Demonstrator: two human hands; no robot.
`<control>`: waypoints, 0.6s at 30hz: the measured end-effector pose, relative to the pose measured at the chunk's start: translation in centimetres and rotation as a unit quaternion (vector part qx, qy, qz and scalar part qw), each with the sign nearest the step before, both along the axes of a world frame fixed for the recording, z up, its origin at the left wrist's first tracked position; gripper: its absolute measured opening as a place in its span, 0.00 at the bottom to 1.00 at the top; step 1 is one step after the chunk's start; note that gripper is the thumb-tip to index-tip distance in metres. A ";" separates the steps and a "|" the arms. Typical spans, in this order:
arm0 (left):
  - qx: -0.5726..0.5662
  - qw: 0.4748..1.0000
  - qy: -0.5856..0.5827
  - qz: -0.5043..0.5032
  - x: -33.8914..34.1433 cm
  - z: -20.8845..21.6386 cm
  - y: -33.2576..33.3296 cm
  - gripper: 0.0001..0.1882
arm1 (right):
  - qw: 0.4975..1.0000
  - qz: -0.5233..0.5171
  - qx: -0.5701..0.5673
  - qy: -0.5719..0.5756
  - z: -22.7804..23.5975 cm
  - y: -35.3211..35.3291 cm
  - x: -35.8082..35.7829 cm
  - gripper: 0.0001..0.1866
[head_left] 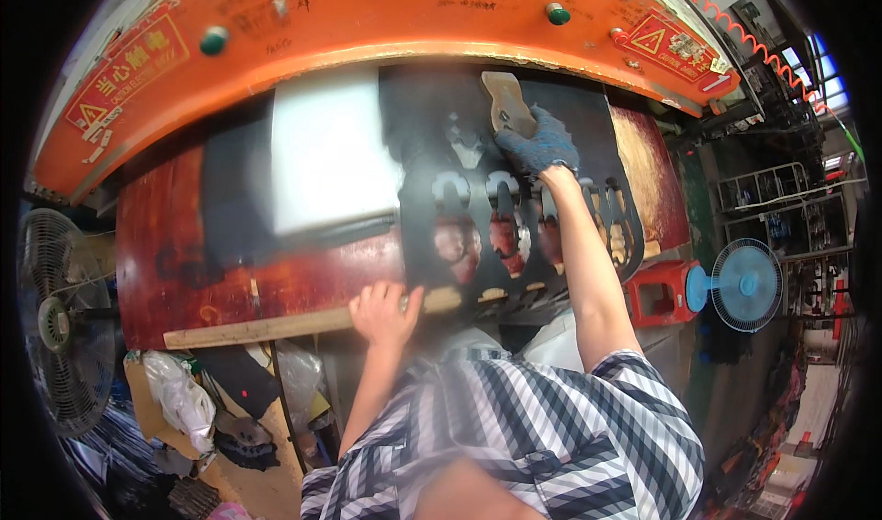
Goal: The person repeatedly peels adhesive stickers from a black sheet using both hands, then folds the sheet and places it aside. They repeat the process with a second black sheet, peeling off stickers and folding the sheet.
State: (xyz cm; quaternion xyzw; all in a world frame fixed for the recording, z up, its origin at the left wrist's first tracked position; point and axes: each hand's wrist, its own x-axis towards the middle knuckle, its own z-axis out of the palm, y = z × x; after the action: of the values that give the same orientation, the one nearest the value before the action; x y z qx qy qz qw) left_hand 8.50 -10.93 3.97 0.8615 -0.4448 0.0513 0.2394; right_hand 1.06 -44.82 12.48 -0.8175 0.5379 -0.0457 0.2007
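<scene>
My right hand (542,143), in a blue-grey knit glove, reaches far forward and grips the lower end of a tan shaped piece (505,102), which looks like a cutting die. Under it lies a black sheet (423,143) with several curved, shoe-part-like cutouts, through which the red-brown table shows. Bare and with fingers apart, my left hand (381,313) rests on the wooden strip (266,325) along the table's near edge, left of the sheet's near end. A white slab (326,152) lies left of the black sheet, partly blurred by glare.
An orange machine beam (386,24) with two green buttons (214,40) spans the far side. Fans stand at left (60,322) and right, the right one blue (744,286) beside a red stool (661,292). Below left is a box with plastic bags (179,401) and dark scraps.
</scene>
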 end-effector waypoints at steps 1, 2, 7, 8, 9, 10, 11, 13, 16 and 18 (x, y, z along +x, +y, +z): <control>-0.001 1.000 0.003 0.004 -0.5 0.1 0.5 0.13 | 1.000 0.008 -0.003 0.006 -0.1 0.0 0.9 0.46; 0.006 1.000 0.013 0.008 -1.0 0.2 0.9 0.12 | 0.999 0.009 0.005 0.040 -0.4 0.1 1.5 0.46; 0.022 0.996 0.065 0.054 -2.9 1.0 2.1 0.13 | 0.997 0.032 -0.029 0.061 -2.0 0.0 0.9 0.45; 0.027 0.996 0.072 0.054 -2.9 1.4 2.0 0.15 | 0.997 0.029 -0.024 0.065 -2.2 0.0 0.4 0.45; 0.003 0.991 0.125 0.055 -2.6 2.2 2.0 0.21 | 0.998 0.034 -0.021 0.038 -2.3 0.0 0.0 0.45; -0.095 0.986 0.130 0.038 -1.8 2.5 1.2 0.23 | 0.999 0.033 -0.009 0.023 -2.5 0.1 -0.3 0.44; -0.083 0.986 0.135 0.060 -0.9 3.2 0.4 0.24 | 0.999 0.028 -0.011 0.011 -2.6 0.2 -0.5 0.44; -0.127 0.985 0.108 0.037 1.0 4.4 -1.9 0.26 | 0.999 0.037 0.003 -0.028 -3.1 0.7 -0.6 0.44; -0.086 0.990 0.095 -0.065 3.7 4.5 -7.8 0.32 | 0.989 0.047 0.046 -0.130 -4.2 0.6 -0.8 0.42; -0.014 0.994 0.028 -0.104 4.5 3.5 -11.8 0.36 | 0.955 0.040 0.129 -0.264 -5.2 -0.7 -2.0 0.40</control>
State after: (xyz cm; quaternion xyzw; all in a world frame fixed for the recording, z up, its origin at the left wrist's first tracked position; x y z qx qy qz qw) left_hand 12.98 -22.76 7.42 0.8081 -0.5245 0.0079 0.2679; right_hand -0.98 -45.53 7.23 -0.7641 0.4344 -0.1822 0.4407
